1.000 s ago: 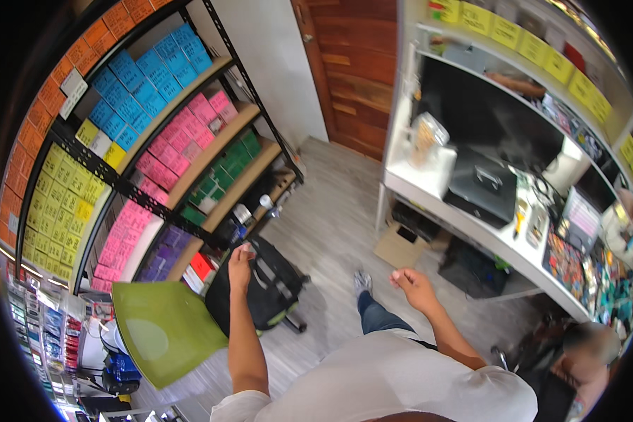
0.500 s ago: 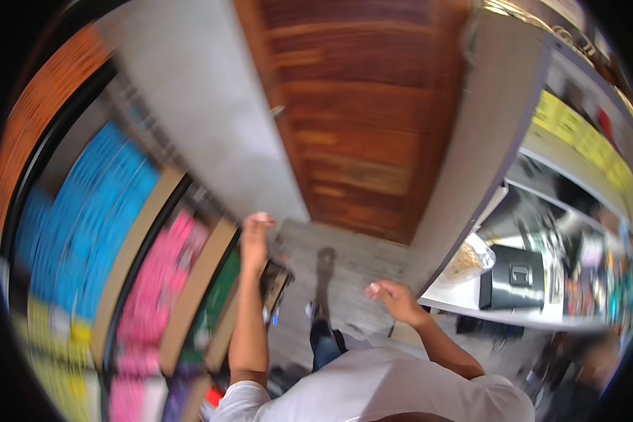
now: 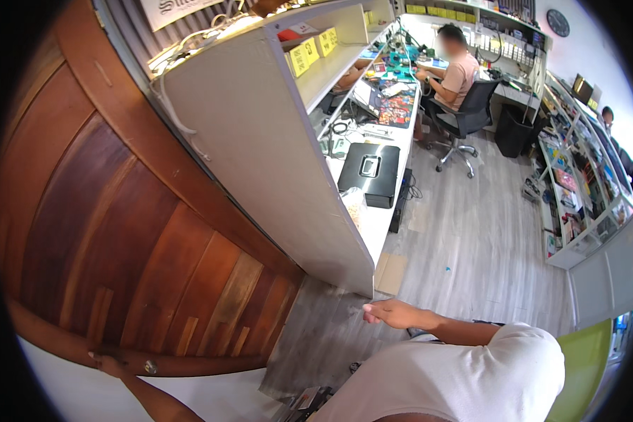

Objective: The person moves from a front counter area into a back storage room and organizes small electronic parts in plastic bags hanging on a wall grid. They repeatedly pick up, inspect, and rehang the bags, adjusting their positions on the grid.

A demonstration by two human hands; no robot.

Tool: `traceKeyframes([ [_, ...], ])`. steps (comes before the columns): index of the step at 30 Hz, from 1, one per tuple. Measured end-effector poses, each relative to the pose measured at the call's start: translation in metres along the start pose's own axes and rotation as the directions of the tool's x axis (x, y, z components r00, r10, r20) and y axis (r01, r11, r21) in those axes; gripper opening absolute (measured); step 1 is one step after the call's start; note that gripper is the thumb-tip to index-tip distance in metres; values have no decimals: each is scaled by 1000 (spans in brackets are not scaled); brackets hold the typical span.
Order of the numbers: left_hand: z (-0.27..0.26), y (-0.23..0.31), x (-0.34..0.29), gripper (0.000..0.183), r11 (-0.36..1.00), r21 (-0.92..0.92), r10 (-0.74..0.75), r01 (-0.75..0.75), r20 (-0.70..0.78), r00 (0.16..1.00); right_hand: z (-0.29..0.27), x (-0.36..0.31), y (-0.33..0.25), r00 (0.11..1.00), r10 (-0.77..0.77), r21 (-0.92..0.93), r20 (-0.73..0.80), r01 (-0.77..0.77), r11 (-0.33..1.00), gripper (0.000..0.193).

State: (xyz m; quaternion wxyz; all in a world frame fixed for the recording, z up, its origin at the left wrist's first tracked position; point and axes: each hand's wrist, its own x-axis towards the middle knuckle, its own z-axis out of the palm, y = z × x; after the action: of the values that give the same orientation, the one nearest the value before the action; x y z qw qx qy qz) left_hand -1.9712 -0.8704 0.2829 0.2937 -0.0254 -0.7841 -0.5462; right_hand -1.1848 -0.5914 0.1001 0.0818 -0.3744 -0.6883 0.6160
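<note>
At the lower left, my left hand [image 3: 107,363] rests its outstretched fingers against the edge of a brown wooden door [image 3: 155,253]. The hand is open, and a round metal doorknob [image 3: 150,366] sits just to its right, apart from the fingers. My right hand [image 3: 387,314] hangs in the air in front of me over the grey floor, its fingers curled in and touching nothing. No object shows in it. Nearest to it are the end of a tall white shelf unit [image 3: 260,162] and a flat piece of cardboard [image 3: 390,273].
A black box [image 3: 370,174] lies on the white workbench [image 3: 380,235]. Farther back a person [image 3: 461,70] sits on a black office chair [image 3: 468,116], with a black bin [image 3: 515,132] nearby. Glass display cases [image 3: 577,176] line the right side over a grey plank floor [image 3: 457,232].
My view has swung right, from the colored shelf stacks toward the workroom. My left hand has gone from mid-air to the door's edge. My right hand stays raised before me.
</note>
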Motion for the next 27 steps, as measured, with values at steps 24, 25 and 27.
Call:
traceKeyframes([
  [24, -319, 210, -501, 37, 964, -109, 258, -242, 160, 953, 72, -76, -149, 579, -769, 231, 272, 736, 636, 38],
  [25, -340, 218, -518, 35, 946, -159, 304, -281, 146, 941, 84, -76, -159, 537, -811, 255, 233, 771, 584, 38],
  [27, -375, 210, -546, 32, 899, -195, 399, -393, -5, 917, 93, -92, -177, 498, -828, 264, 257, 788, 556, 39],
])
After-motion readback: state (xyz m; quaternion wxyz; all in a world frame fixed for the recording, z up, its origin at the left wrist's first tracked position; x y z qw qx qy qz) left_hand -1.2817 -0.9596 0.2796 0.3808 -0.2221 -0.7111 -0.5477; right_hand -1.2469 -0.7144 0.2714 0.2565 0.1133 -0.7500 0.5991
